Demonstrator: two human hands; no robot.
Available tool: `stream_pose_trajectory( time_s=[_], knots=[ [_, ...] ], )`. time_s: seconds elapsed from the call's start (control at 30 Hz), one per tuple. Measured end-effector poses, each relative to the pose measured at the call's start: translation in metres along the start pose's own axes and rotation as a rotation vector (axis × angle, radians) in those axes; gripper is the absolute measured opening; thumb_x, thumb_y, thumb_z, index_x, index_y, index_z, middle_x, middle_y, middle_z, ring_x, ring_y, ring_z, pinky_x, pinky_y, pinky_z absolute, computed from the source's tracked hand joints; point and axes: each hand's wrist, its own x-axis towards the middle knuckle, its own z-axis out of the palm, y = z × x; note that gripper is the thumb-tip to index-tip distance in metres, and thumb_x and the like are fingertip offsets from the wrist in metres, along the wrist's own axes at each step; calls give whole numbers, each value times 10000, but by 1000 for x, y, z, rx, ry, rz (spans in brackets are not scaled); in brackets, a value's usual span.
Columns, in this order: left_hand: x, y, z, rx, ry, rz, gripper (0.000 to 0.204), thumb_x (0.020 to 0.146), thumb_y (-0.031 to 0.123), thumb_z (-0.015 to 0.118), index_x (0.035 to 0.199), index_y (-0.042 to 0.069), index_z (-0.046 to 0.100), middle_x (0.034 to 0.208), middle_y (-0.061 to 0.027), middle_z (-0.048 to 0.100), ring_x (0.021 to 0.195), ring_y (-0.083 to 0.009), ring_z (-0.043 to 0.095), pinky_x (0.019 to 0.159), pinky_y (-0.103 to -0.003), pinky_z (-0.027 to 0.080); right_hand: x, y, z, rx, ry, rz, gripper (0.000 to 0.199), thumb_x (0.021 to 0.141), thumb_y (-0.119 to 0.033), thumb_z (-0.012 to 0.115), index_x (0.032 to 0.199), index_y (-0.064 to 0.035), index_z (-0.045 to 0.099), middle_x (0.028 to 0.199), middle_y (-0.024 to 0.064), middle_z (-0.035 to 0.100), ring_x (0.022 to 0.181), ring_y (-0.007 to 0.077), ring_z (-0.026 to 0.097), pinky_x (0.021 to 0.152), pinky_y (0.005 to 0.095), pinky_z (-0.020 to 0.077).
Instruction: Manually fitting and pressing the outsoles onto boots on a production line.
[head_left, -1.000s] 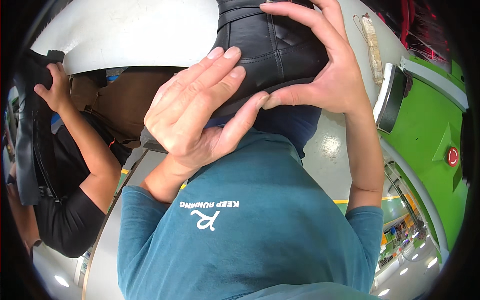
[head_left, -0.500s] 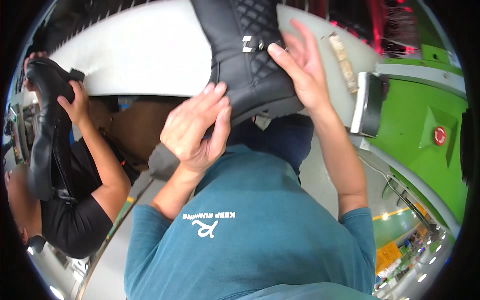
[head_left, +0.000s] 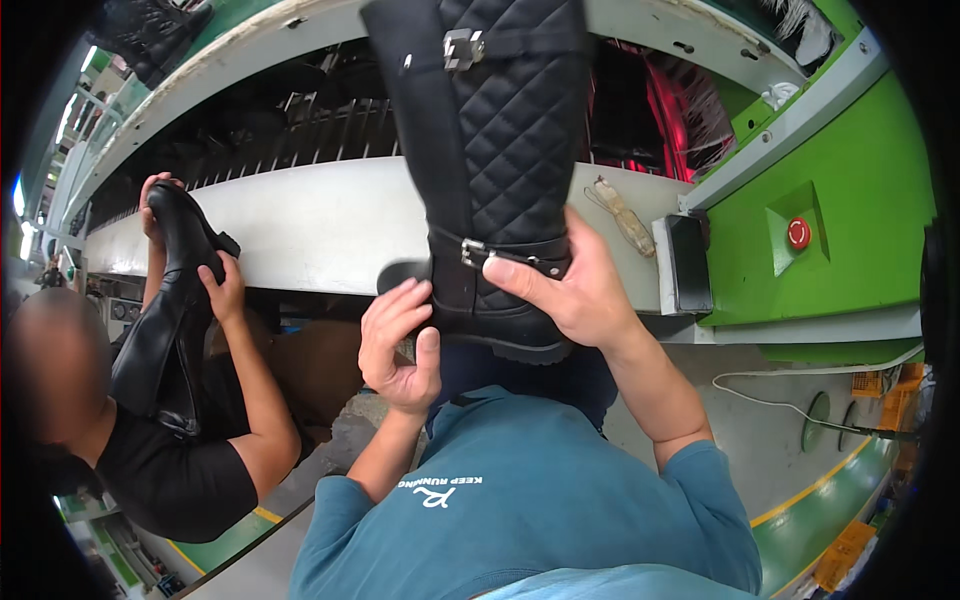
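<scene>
A tall black boot (head_left: 515,160) with a quilted shaft and silver buckles stands upright in front of me, sole downward. My right hand (head_left: 585,290) grips its ankle from the right, the thumb lying over the buckled strap (head_left: 510,258). On the other side, my left hand (head_left: 400,345) is held by the foot of the boot, fingers extended and thumb apart; its fingertips are close to the leather, and whether they touch is unclear. Behind those fingertips shows a dark rounded shape (head_left: 398,274) I cannot make out.
A white worktop (head_left: 300,225) runs across, with a dark slatted rack (head_left: 300,120) beyond it. At right are a worn brush-like tool (head_left: 625,215), a black-and-white block (head_left: 684,265) and a green machine with a red button (head_left: 799,233). At left, a person holds another black boot (head_left: 165,300).
My view has shifted, showing more of the rack and the boot's shaft. The right hand's fingers, spread before, now wrap behind the ankle. The boot stands straighter.
</scene>
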Motion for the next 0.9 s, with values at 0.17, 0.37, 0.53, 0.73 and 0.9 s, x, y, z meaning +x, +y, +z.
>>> stream_pose_trajectory(
  time_s=[0.17,0.37,0.53,0.73,0.9],
  knots=[
    [35,15,16,-218,-64,-49,966,1015,626,753,1618,-75,473,1659,-305,537,1575,-433,489,1317,-553,344,10,-8,35,-353,209,-286,778,919,-145,926,1576,11,540,1380,244,750,1219,323,783,1044,418,606],
    [56,-2,35,-295,76,-348,315,1031,51,812,1313,-37,704,1225,-114,771,1126,-182,724,1016,-335,554,6,58,45,-822,-11,-540,965,824,-55,897,1678,21,454,1715,313,448,1555,490,501,1286,513,456],
    [39,-12,48,-219,182,-338,159,1014,34,827,1145,-46,784,1069,-89,814,968,-186,767,907,-328,590,3,52,16,-584,-100,-418,752,862,-145,926,1549,-42,638,1522,204,690,1401,401,673,1181,461,558],
    [29,-30,56,-251,382,-497,239,1028,95,842,1152,-102,786,1123,-99,817,985,-177,762,916,-343,595,-6,103,-41,-745,182,-309,498,930,-114,894,1393,-26,736,1283,164,791,1208,311,772,1070,404,590],
    [38,-71,28,-534,591,-554,342,1016,88,807,1294,-98,734,1263,-154,775,1061,-232,767,952,-375,624,-21,128,-67,-756,255,-307,321,963,-115,837,1263,-35,753,1157,140,789,1104,325,758,966,423,599]
  ],
)
